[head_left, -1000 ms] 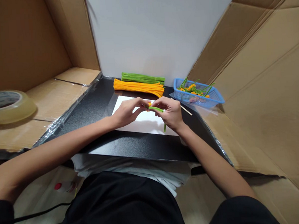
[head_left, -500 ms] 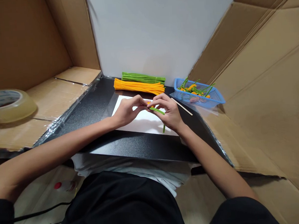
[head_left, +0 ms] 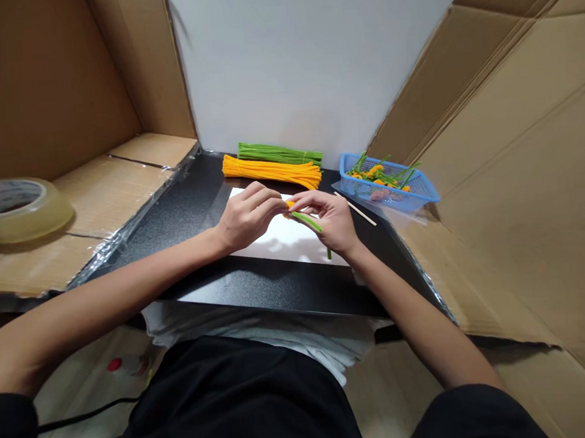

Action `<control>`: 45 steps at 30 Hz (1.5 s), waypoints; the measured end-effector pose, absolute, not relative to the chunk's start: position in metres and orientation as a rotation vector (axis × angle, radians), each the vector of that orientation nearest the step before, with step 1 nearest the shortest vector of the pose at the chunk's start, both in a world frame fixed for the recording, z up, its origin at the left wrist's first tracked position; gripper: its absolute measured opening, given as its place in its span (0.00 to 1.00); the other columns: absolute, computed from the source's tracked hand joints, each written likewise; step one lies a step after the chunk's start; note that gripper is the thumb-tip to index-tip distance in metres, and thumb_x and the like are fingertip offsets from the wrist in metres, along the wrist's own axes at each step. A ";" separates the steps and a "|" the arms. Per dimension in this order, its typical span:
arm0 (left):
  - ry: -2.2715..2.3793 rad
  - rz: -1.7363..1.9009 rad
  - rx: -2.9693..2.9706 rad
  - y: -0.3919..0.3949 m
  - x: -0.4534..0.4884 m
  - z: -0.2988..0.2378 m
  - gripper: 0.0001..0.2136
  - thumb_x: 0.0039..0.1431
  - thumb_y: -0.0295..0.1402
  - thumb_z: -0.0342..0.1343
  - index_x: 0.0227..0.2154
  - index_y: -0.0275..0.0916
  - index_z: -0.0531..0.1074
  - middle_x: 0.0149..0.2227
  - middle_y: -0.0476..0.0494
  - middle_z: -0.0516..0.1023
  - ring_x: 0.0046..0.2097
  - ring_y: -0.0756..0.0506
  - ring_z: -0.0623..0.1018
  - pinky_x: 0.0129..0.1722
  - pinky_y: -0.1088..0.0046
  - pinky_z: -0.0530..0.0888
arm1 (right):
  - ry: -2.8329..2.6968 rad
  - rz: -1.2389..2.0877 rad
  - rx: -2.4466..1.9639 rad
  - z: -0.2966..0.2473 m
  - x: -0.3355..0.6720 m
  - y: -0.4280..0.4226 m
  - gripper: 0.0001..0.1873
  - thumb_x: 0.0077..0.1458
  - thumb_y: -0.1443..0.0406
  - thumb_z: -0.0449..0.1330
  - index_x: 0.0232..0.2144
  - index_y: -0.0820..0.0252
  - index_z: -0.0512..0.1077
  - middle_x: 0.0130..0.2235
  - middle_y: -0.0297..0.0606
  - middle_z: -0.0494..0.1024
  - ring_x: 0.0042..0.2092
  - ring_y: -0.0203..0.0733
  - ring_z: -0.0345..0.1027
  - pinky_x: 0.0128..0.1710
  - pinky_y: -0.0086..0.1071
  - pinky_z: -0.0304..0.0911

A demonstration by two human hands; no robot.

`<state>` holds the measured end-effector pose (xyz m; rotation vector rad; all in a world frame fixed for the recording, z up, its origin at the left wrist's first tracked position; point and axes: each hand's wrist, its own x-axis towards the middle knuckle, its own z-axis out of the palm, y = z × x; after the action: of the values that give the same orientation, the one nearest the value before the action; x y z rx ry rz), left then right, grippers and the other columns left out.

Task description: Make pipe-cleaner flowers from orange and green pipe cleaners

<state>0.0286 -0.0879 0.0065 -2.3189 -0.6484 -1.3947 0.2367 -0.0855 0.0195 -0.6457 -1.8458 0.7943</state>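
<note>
My left hand (head_left: 250,216) is closed, its fingertips pinched on a small orange pipe-cleaner piece (head_left: 290,206) above the white sheet (head_left: 269,246). My right hand (head_left: 329,220) meets it from the other side, fingers closed on a green pipe cleaner (head_left: 307,221) that runs from the fingertips towards the palm. Below that hand a short green end hangs down over the sheet. The fingers cover most of the orange piece, so how it joins the green one is hidden.
Behind the hands lie an orange pipe-cleaner bundle (head_left: 270,170) and a green bundle (head_left: 279,152). A blue basket (head_left: 409,200) holds green and orange pieces at right, near a pale stick (head_left: 355,209). A tape roll (head_left: 51,212) rests on cardboard at left.
My left hand has turned so its back faces up more, with fingers drawn together. The green pipe cleaner now slopes more steeply, and its hanging end has shifted slightly right.
</note>
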 end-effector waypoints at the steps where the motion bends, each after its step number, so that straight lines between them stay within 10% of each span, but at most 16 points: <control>1: -0.644 -1.387 -2.296 -0.088 0.029 0.006 0.06 0.68 0.31 0.56 0.36 0.40 0.78 0.36 0.44 0.83 0.37 0.47 0.77 0.39 0.68 0.74 | -1.860 0.713 -0.644 0.020 0.236 -0.087 0.10 0.52 0.56 0.72 0.30 0.56 0.81 0.39 0.41 0.82 0.42 0.43 0.77 0.40 0.36 0.75; 21: -0.956 -1.860 -2.439 -0.101 0.044 0.013 0.10 0.65 0.39 0.61 0.32 0.38 0.77 0.30 0.47 0.81 0.30 0.51 0.74 0.32 0.75 0.69 | -1.901 0.030 -0.621 0.016 0.226 -0.101 0.10 0.59 0.70 0.63 0.44 0.55 0.77 0.39 0.36 0.75 0.36 0.38 0.71 0.37 0.33 0.71; 34: -1.995 -2.068 -2.967 -0.099 0.044 0.031 0.14 0.53 0.43 0.64 0.23 0.36 0.77 0.23 0.47 0.73 0.28 0.50 0.68 0.29 0.71 0.62 | -2.032 -0.240 -0.593 0.018 0.236 -0.097 0.08 0.62 0.68 0.62 0.43 0.55 0.78 0.38 0.39 0.77 0.39 0.41 0.74 0.41 0.36 0.73; 45: -1.572 -1.840 -2.866 -0.087 0.032 0.028 0.18 0.57 0.49 0.62 0.34 0.36 0.80 0.35 0.42 0.82 0.37 0.46 0.77 0.34 0.72 0.69 | -1.915 0.613 -0.761 0.013 0.242 -0.076 0.15 0.52 0.56 0.71 0.40 0.57 0.80 0.38 0.38 0.80 0.38 0.40 0.77 0.40 0.37 0.77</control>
<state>0.0324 -0.0865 0.0282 -2.8662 -1.5724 -1.8400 0.2419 -0.0758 0.0134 -0.7612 -1.9149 0.6134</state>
